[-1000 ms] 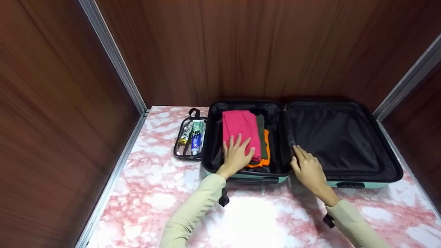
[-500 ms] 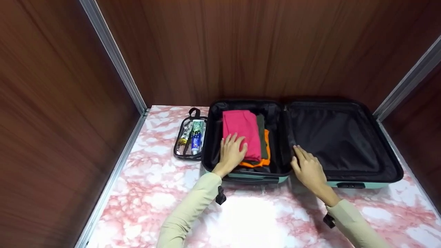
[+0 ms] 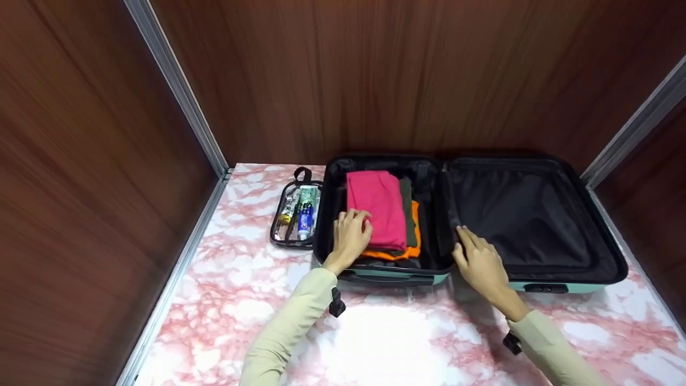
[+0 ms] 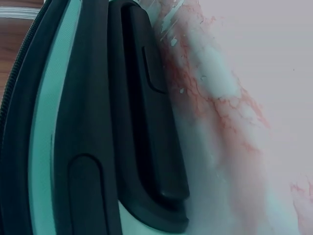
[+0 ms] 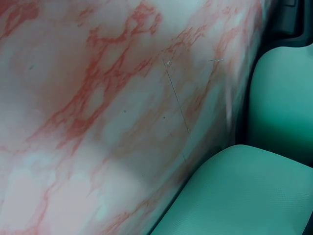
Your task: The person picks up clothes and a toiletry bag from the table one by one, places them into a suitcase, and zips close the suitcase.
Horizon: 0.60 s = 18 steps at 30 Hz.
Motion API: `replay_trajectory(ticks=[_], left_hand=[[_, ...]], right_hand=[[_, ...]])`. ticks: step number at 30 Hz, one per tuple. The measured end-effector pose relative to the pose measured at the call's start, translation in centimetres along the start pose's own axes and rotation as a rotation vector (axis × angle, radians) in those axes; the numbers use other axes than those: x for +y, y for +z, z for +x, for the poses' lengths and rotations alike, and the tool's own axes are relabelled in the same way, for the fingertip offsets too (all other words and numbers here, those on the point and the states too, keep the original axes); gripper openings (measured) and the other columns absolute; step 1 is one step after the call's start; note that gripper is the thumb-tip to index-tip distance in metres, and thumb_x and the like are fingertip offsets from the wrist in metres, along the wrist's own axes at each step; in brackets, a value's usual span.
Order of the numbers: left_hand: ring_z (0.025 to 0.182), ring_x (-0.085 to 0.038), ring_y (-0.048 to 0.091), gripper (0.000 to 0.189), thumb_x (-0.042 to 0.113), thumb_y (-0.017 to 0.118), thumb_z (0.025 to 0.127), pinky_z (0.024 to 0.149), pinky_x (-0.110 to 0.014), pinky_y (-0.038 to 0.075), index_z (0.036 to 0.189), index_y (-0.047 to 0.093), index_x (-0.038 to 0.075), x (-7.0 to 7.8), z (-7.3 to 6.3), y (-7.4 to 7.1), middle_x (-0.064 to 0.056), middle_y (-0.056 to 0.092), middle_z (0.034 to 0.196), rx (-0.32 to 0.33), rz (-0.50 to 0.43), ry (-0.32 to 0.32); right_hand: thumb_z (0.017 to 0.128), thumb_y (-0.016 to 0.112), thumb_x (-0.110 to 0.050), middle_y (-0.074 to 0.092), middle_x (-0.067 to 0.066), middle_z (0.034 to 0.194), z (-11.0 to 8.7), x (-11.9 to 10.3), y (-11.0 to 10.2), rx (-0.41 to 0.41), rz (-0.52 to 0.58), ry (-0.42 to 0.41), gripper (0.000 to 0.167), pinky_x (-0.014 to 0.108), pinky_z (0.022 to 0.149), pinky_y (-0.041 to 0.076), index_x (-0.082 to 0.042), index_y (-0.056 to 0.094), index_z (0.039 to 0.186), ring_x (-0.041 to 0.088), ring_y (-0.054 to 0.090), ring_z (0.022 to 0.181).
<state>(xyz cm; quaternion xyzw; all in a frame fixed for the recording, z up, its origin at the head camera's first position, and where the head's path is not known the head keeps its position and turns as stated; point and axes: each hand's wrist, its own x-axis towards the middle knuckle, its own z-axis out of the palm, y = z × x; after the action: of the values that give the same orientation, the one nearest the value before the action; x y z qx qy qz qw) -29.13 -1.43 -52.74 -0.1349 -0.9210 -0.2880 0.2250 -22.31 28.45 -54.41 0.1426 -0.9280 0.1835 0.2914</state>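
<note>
Inside the left half of a mint green suitcase (image 3: 442, 279) lies a pink folded garment (image 3: 380, 198) on top of a dark green one (image 3: 409, 230) and an orange one (image 3: 393, 257). My left hand (image 3: 348, 238) is at the lower left edge of the pink garment, fingers loosely bent, thumb over its edge. My right hand (image 3: 482, 262) rests on the near edge of the suitcase beside the hinge, fingers nearly straight. Neither wrist view shows a hand. The left one has the suitcase's black handle (image 4: 156, 117); the right one has its mint green shell (image 5: 249, 191).
Left of the suitcase lies a clear toiletry pouch (image 3: 276, 238) holding a toothpaste tube (image 3: 305, 221) and other small items. The lined lid half (image 3: 520, 214) lies opened flat on the right. Wood panels (image 3: 396, 80) enclose the pink-marbled table (image 3: 241, 316).
My left hand has slid left from lying spread on the pink garment to its left edge, its fingers bending. My right hand has stayed in place.
</note>
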Motion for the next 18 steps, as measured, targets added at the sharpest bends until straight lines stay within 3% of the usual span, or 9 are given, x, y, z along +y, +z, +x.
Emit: replay_trajectory(ticks=[9, 18], left_hand=[[0.097, -0.029, 0.057, 0.018, 0.012, 0.061, 0.093, 0.079, -0.041, 0.049, 0.106, 0.074, 0.01, -0.7, 0.1, -0.4, -0.008, 0.065, 0.105, -0.044, -0.051, -0.054], [0.096, -0.029, 0.06, 0.02, 0.006, 0.06, 0.092, 0.081, -0.042, 0.051, 0.107, 0.073, 0.008, -1.2, 1.0, -1.2, -0.01, 0.063, 0.108, -0.057, -0.105, -0.06]], right_hand=[[0.098, 0.055, -0.017, 0.06, 0.023, 0.13, 0.0, -0.1, 0.0, -0.003, -0.006, 0.002, 0.041, 0.057, 0.085, 0.047, 0.004, 0.058, 0.133, 0.043, 0.061, 0.105], [0.098, 0.054, -0.017, 0.06, 0.023, 0.13, 0.0, -0.1, 0.0, -0.007, -0.003, 0.004, 0.042, 0.057, 0.086, 0.047, 0.004, 0.058, 0.134, 0.043, 0.061, 0.105]])
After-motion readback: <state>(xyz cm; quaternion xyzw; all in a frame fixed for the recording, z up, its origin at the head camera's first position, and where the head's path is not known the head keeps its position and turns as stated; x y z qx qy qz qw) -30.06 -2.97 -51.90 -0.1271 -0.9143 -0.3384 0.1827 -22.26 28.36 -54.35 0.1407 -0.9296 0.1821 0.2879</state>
